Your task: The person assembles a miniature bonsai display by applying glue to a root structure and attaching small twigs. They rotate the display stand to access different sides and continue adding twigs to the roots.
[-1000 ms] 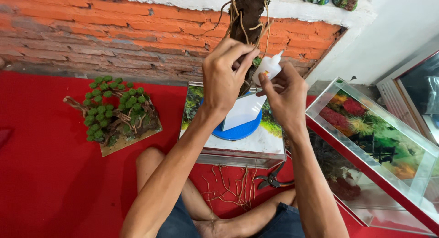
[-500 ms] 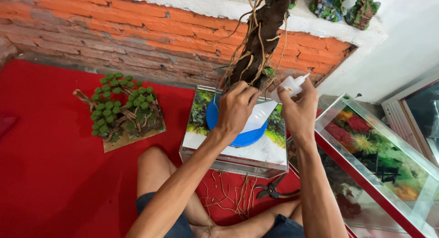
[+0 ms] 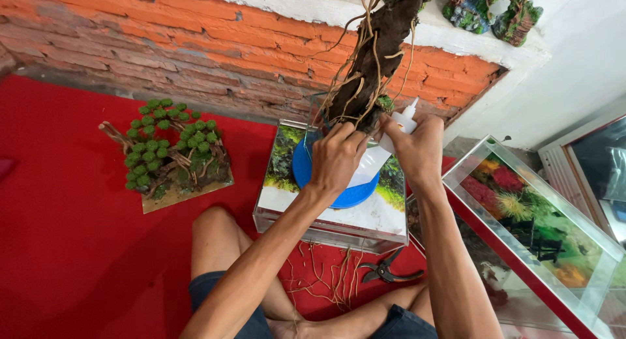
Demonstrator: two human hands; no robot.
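Driftwood trunk [image 3: 381, 49]: stiff, top-heavy, brittle thin roots — grip base. Left hand [image 3: 336, 160] closed there; right hand [image 3: 417, 150], beside trunk, clamps white glue bottle [image 3: 398, 133].

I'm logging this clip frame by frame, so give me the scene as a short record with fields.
setting: red floor mat by a brick wall
left hand: grips the base of the driftwood piece
right hand: holds a white squeeze bottle, nozzle up
under the wood: blue disc on a small glass tank
nearby: finished moss tree, pliers, loose roots, second glass tank
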